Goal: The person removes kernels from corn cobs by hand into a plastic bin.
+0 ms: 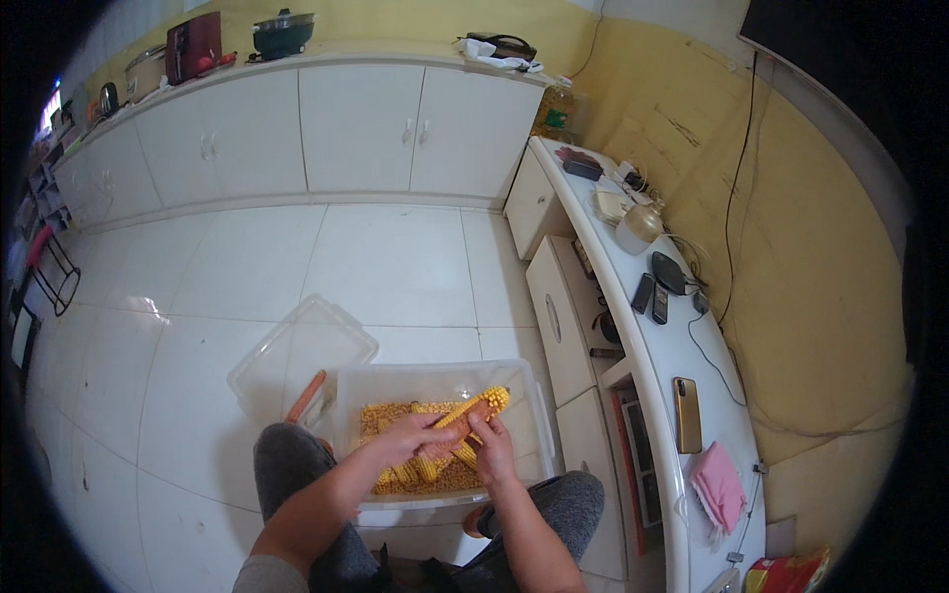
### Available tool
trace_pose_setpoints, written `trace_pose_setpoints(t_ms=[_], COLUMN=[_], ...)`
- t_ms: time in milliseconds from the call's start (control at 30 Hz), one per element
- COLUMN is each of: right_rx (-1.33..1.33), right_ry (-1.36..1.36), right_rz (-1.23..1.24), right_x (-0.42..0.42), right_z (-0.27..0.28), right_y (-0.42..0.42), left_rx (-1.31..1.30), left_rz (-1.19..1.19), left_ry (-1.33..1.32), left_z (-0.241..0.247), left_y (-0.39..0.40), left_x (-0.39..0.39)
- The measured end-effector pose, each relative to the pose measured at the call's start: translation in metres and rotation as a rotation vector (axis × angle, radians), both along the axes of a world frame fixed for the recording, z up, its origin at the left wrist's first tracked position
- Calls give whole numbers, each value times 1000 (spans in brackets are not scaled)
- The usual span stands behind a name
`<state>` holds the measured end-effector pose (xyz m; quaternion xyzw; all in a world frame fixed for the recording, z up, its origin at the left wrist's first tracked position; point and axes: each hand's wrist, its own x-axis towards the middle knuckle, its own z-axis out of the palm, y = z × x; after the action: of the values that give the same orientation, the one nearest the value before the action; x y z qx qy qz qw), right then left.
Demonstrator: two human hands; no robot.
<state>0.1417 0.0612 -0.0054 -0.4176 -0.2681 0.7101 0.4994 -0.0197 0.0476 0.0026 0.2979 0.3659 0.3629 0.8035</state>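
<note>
A partly shelled ear of corn is held between my two hands above a clear plastic storage bin. Yellow kernels cover its upper side and tip, while a bare reddish stretch shows below. My left hand grips its lower end, partly hiding it. My right hand is on the ear nearer the tip, thumb against the bare stretch. Below them, the bin holds loose corn kernels and several yellow ears. The bin stands between my knees.
A bare cob lies left of the bin, near the clear lid on the tiled floor. To the right runs a white cabinet bearing a phone, a pink cloth and remotes. White cupboards line the back.
</note>
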Motion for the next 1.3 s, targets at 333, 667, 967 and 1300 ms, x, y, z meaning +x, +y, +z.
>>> trace_pose_setpoints(t_ms=[333, 667, 967, 1300], right_rx=[-106, -209, -140, -77], right_ry=[85, 271, 158, -8], right_rz=[257, 610, 582, 465], right_x=[1, -5, -10, -17], right_z=[-10, 2, -1, -1], right_y=[-6, -18, -20, -24], left_rx=[294, 51, 95, 112], left_rz=[137, 159, 232, 359], left_ry=[454, -149, -24, 17], left_z=[6, 12, 10, 20], left_y=[5, 5, 6, 8], left_x=[1, 6, 11, 20])
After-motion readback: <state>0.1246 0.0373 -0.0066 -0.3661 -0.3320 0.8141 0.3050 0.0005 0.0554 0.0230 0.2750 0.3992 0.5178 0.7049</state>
